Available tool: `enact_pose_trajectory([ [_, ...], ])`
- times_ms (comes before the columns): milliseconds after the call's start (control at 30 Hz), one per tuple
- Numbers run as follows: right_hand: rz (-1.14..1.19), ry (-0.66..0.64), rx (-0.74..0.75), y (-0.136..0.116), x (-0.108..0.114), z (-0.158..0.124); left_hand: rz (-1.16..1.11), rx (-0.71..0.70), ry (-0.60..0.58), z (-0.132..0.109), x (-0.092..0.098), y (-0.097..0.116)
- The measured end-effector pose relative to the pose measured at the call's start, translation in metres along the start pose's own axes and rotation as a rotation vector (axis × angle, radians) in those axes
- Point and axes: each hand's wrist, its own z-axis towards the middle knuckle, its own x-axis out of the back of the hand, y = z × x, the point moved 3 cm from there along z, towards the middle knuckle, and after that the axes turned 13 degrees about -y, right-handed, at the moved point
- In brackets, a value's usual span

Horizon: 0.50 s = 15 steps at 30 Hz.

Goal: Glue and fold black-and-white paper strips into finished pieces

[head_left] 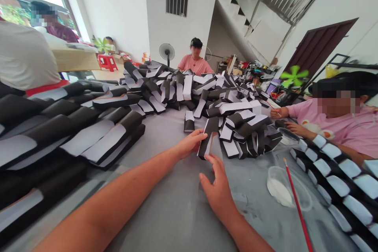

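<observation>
My left hand (193, 143) grips the left side of a black and white folded paper piece (210, 136), which stands tilted above the grey table (174, 204). Close to the lower end of that piece is my right hand (217, 181), its thumb and fingers apart; a fingertip reaches the paper's bottom edge. Just behind, a smaller black and white piece (189, 121) stands on the table. A large heap of similar paper pieces (187, 86) spreads across the far side.
More paper pieces (100, 138) are stacked at left. A red-handled brush (297, 201) rests on a plastic tub of white paste (280, 192) at right, beside rows of joined pieces (339, 181). One person sits at right, another across the table.
</observation>
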Motion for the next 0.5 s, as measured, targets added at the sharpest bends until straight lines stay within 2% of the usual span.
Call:
enact_pose_trajectory([
  [233, -0.014, 0.009, 0.023, 0.004, 0.000, -0.002, -0.150, 0.040, -0.060, 0.000, -0.003, -0.007],
  [500, 0.002, 0.014, -0.081, 0.001, -0.001, -0.001, -0.191, 0.025, -0.097, 0.004, 0.001, -0.015],
])
